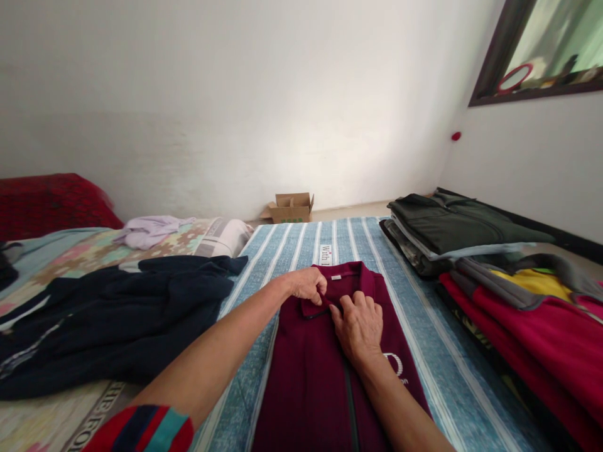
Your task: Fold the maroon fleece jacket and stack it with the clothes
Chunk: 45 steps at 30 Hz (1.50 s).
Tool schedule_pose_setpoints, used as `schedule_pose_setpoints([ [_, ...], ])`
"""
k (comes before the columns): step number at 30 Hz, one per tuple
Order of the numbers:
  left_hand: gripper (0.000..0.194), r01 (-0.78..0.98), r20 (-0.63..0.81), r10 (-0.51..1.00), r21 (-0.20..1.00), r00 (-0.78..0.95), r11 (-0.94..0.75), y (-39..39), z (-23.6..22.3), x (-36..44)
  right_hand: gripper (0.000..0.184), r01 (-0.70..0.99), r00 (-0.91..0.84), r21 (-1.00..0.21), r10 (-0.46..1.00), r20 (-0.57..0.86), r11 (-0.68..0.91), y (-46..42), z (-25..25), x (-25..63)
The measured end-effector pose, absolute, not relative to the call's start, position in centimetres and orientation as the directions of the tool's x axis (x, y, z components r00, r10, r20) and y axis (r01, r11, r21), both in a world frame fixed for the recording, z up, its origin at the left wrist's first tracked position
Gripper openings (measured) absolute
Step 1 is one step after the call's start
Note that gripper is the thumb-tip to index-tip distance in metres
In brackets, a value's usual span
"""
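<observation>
The maroon jacket (306, 376) lay front up on the striped sheet (282, 251), at six o'clock in the view, collar (365, 276) toward twelve. The left hand (315, 290) had thumb and fingers pinched together on the collar's left flap; the right hand (358, 323) rested on the front just below the collar, fingers curled, though whether they gripped cloth I could not tell.

An uneven pull between the hands could have skewed the collar, and the right forearm's weight might have creased the front beneath it. That arm also hid part of the white print (394, 366) and could have dragged the cloth.

Around the jacket, the red pile (541, 351) sat near at three o'clock, the dark pile (471, 226) at two, and the box (292, 213) at eleven. Navy clothes (117, 314) sprawled toward nine, close enough to the left forearm to catch it.
</observation>
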State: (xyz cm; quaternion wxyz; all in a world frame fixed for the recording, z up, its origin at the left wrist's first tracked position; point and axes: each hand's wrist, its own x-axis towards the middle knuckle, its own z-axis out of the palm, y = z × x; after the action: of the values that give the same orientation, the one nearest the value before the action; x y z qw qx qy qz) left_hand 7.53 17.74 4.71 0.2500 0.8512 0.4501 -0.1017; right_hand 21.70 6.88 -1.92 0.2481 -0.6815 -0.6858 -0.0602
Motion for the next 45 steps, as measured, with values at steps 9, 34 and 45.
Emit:
schedule_pose_setpoints([
  [9, 0.014, 0.827, -0.403, 0.724, 0.327, 0.56, -0.457, 17.7, 4.7, 7.6, 0.017, 0.941, -0.029, -0.266, 0.832, 0.554, 0.21, 6.8, -2.4, 21.8],
  [34, 0.012, 0.787, -0.402, 0.685, 0.417, 0.608, -0.454, 19.0, 5.0, 7.1, 0.018, 0.92, -0.02, -0.37, 0.959, 0.284, 0.129, 7.6, -1.5, 21.2],
  [45, 0.007, 0.731, -0.356, 0.641, 0.403, 0.679, -0.55, 17.9, 4.4, 7.5, 0.017, 0.901, -0.005, -0.416, 0.961, 0.277, 0.125, 7.4, -1.5, 21.2],
])
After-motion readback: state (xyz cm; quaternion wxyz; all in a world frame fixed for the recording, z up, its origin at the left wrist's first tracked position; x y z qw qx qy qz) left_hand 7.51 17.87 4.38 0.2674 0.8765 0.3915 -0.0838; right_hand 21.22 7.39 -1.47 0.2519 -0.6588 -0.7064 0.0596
